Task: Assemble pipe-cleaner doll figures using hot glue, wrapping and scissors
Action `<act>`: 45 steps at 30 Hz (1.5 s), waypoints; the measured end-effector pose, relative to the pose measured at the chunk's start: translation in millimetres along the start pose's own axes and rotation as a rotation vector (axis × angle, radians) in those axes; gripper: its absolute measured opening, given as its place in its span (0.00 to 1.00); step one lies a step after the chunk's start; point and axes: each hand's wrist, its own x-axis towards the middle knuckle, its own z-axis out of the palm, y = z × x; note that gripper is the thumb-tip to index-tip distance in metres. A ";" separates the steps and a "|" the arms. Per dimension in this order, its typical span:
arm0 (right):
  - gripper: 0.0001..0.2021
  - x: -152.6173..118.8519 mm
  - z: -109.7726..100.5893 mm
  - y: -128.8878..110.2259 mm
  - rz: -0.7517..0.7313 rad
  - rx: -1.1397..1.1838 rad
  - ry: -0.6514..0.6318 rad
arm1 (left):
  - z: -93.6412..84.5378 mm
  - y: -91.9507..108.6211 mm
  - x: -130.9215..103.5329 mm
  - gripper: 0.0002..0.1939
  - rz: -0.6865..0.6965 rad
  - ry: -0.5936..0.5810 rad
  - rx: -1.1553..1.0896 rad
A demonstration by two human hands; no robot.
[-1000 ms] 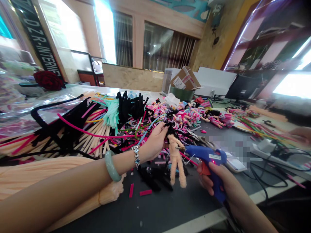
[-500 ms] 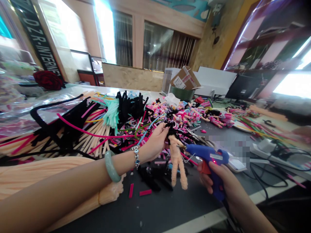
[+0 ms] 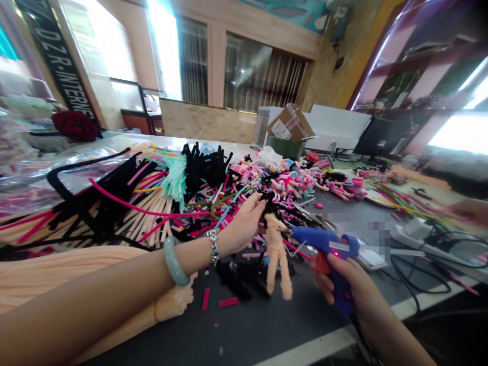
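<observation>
My left hand (image 3: 249,218) pinches a pipe-cleaner doll (image 3: 275,249) by its black top, so the peach body and two legs hang down above the table. A blue hot glue gun (image 3: 324,241) with a lit red light is gripped in my right hand (image 3: 345,282), its orange-red trigger under my fingers. The metal nozzle points left and meets, or nearly meets, the doll's upper side; exact contact cannot be made out. Below the doll lie black fuzzy pieces (image 3: 238,282) and two short pink pieces (image 3: 227,302) on the dark tabletop.
Bundles of peach pipe cleaners (image 3: 163,300), black ones (image 3: 208,165) and mint ones (image 3: 175,178) spread to the left. Finished-looking small dolls (image 3: 293,180) heap at the back. On the right are a power strip (image 3: 419,234), cables and another person's hand (image 3: 473,209).
The doll's legs have swung slightly to the left. Both my hands stay nearly in place, and the other person's hand at the right edge has shifted.
</observation>
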 end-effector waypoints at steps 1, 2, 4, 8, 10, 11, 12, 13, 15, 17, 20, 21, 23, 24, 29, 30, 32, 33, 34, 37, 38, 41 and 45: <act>0.18 -0.2 0.3 -0.4 -0.002 -0.001 0.004 | -0.2 -0.4 0.1 0.05 0.001 -0.003 0.001; 0.18 -0.5 0.8 -0.8 -0.005 -0.004 0.010 | -0.5 -0.8 0.1 0.05 0.003 -0.007 0.002; 0.18 -1.0 1.4 -1.5 -0.009 -0.014 0.018 | -1.0 -1.4 0.2 0.05 0.013 -0.013 0.006; 0.19 -0.9 0.4 -0.5 -0.005 -0.034 0.033 | -1.7 -1.9 0.4 0.05 0.025 -0.021 0.013; 0.19 -0.8 -0.1 0.2 -0.004 -0.043 0.046 | -1.6 -1.7 0.4 0.05 0.029 -0.023 0.024; 0.19 -0.8 -0.1 0.3 -0.005 -0.047 0.052 | -1.5 -1.5 0.3 0.05 0.031 -0.023 0.031; 0.19 -0.8 0.1 0.4 -0.008 -0.048 0.055 | -1.3 -1.3 0.2 0.05 0.031 -0.022 0.036; 0.19 -0.9 0.4 0.3 -0.013 -0.047 0.056 | -1.1 -1.1 0.1 0.05 0.029 -0.021 0.039; 0.19 -1.0 0.8 0.4 -0.020 -0.047 0.056 | -0.8 -0.9 -0.1 0.05 0.022 -0.018 0.040; 0.19 -1.0 0.8 0.7 -0.031 -0.052 0.058 | -0.6 -0.7 -0.3 0.06 0.020 -0.014 0.042; 0.18 -1.2 0.2 1.8 -0.040 -0.061 0.064 | -0.1 0.0 -0.6 0.06 0.010 -0.007 0.055; 0.18 -1.5 0.1 2.1 -0.040 -0.064 0.067 | 0.3 0.5 -0.8 0.06 0.003 -0.004 0.056; 0.18 -2.1 0.2 2.3 -0.040 -0.073 0.082 | 1.2 1.8 -1.4 0.05 -0.012 0.003 0.053; 0.19 -2.5 0.6 2.2 -0.044 -0.081 0.090 | 1.7 2.4 -1.7 0.05 -0.017 0.007 0.050; 0.19 -2.5 3.2 0.9 -0.095 -0.160 0.129 | 2.3 3.5 -1.7 0.03 -0.046 0.043 0.014; 0.19 -2.2 3.5 0.7 -0.104 -0.171 0.128 | 2.0 3.1 -1.4 0.03 -0.057 0.048 0.002; 0.20 -1.7 3.7 0.6 -0.113 -0.186 0.118 | 1.1 2.2 -0.8 0.04 -0.069 0.059 -0.025; 0.20 -1.6 3.4 0.7 -0.117 -0.195 0.114 | 0.8 1.8 -0.7 0.05 -0.068 0.059 -0.036; 0.21 -1.5 2.9 0.9 -0.122 -0.207 0.111 | 0.5 1.6 -0.8 0.06 -0.063 0.052 -0.043; 0.20 -1.9 0.8 1.6 -0.134 -0.229 0.104 | 0.4 2.5 -1.8 0.13 -0.065 -0.002 -0.011; 0.20 -2.0 0.3 1.6 -0.137 -0.230 0.103 | 0.5 3.1 -2.2 0.14 -0.067 -0.022 0.011; 0.20 -2.2 0.3 0.7 -0.139 -0.237 0.110 | 1.0 5.5 -3.4 0.17 -0.044 -0.046 0.046; 0.20 -2.0 1.6 -1.5 -0.130 -0.230 0.120 | 2.6 8.5 -5.0 0.20 -0.054 -0.038 0.065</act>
